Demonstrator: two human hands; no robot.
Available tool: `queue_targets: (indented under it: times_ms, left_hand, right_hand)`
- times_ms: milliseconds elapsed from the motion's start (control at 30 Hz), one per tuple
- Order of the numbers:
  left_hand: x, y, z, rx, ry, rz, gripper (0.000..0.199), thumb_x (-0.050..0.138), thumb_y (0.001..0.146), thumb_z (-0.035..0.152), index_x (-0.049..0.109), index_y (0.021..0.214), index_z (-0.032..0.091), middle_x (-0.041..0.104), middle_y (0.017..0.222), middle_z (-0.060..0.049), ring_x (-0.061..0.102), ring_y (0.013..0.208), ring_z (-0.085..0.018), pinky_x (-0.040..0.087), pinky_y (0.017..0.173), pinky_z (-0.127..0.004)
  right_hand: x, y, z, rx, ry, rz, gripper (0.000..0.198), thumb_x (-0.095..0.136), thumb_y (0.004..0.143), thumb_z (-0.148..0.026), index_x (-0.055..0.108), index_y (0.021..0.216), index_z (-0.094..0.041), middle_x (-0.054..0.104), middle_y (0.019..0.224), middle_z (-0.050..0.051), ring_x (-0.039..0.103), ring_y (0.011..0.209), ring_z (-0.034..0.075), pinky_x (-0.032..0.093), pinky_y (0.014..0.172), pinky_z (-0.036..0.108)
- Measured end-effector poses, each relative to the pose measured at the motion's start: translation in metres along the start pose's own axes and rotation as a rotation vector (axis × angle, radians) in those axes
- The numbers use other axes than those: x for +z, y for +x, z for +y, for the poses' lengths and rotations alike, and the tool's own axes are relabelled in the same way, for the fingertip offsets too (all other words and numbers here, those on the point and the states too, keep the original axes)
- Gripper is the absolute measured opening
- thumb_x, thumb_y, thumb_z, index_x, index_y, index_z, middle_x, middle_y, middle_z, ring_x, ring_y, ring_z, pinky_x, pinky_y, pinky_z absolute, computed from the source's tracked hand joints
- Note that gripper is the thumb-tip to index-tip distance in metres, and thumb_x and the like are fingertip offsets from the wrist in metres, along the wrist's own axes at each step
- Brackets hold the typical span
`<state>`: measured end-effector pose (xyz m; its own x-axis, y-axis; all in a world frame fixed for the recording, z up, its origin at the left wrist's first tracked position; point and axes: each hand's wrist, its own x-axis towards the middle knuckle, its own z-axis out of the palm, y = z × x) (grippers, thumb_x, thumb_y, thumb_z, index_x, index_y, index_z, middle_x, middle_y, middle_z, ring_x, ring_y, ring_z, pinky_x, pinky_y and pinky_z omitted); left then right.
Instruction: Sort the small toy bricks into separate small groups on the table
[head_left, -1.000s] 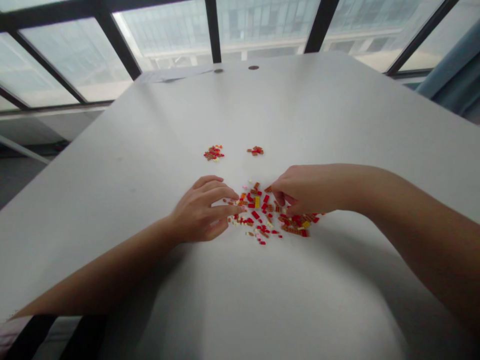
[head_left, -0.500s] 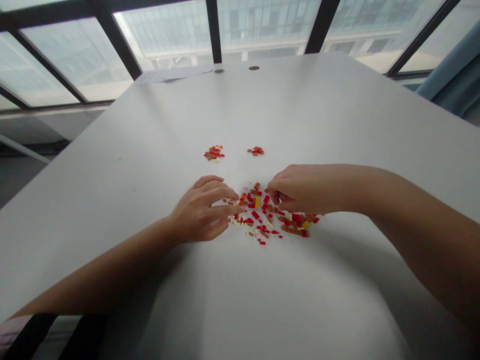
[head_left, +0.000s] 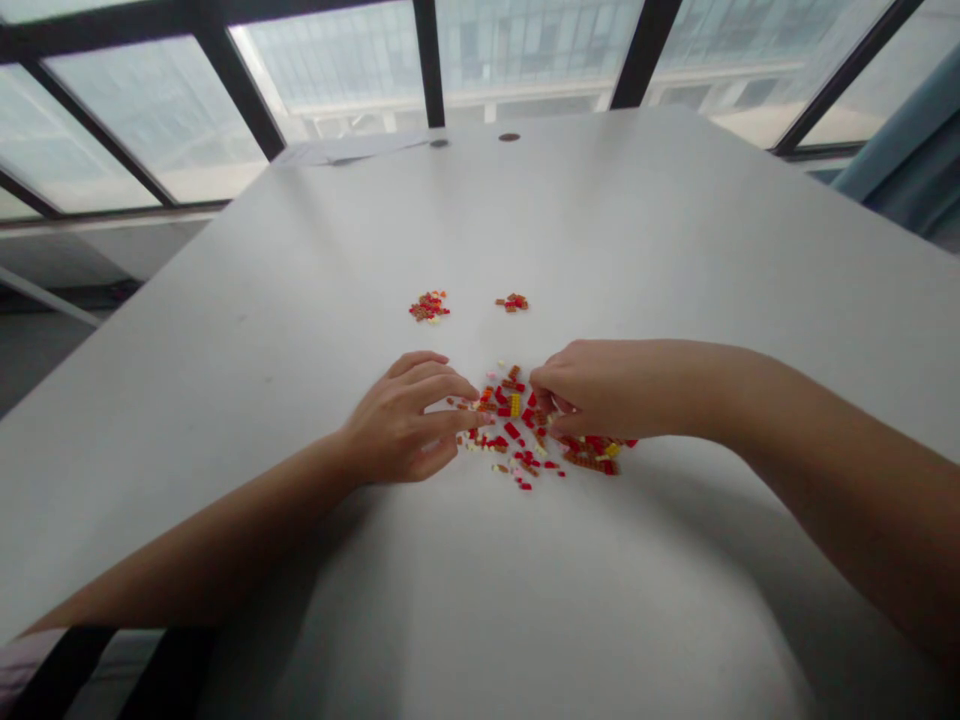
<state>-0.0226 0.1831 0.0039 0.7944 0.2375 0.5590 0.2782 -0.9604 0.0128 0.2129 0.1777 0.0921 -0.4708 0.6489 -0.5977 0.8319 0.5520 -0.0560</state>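
Observation:
Small building bricks in red, brown, yellow and cream lie spread out as a loose heap (head_left: 512,431) between my hands. My left hand (head_left: 411,418) rests at the heap's left edge, fingers stretched apart, its fingertips touching or just over a few bricks. Over the heap's right side is my right hand (head_left: 577,388), with its fingers bent down and pinched together among the bricks; whatever is between them is hidden. A yellow brick (head_left: 515,404) sits near the middle of the heap. Longer brown bricks (head_left: 589,461) lie below my right hand.
Beyond the heap are two smaller piles of bricks, a left pile (head_left: 429,306) and a right pile (head_left: 513,302). All of this lies on a wide white table (head_left: 480,580). Paper sheets (head_left: 345,150) lie at its far edge, before the windows. A blue curtain (head_left: 911,160) hangs at the right.
My right hand has shifted slightly toward me and to the left, covering more of the right-side bricks. My left hand stays in place, and the two far piles look the same.

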Motion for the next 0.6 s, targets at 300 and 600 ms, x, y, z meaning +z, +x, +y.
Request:
queue_targets:
  times_ms: [300, 600]
  left_hand:
    - [0.0002, -0.0001, -0.0002, -0.001, 0.001, 0.004, 0.033, 0.058, 0.085, 0.011, 0.066, 0.113, 0.027, 0.074, 0.106, -0.003, 0.069, 0.096, -0.017, 0.05, 0.101, -0.041]
    - [0.0, -0.0005, -0.0001, -0.005, 0.004, -0.006, 0.032, 0.057, 0.085, 0.011, 0.067, 0.111, 0.027, 0.074, 0.106, -0.003, 0.069, 0.097, -0.017, 0.05, 0.101, -0.041]
  right_hand:
    - [0.0033, 0.0031, -0.0038, -0.026, -0.037, 0.067, 0.018, 0.055, 0.083, -0.009, 0.072, 0.083, -0.014, 0.069, 0.075, 0.008, 0.054, 0.056, 0.014, 0.034, 0.053, 0.029]
    - [0.005, 0.0048, -0.0079, -0.031, -0.066, 0.14, 0.018, 0.06, 0.073, -0.005, 0.072, 0.075, -0.017, 0.068, 0.065, 0.005, 0.052, 0.051, 0.013, 0.034, 0.054, 0.03]
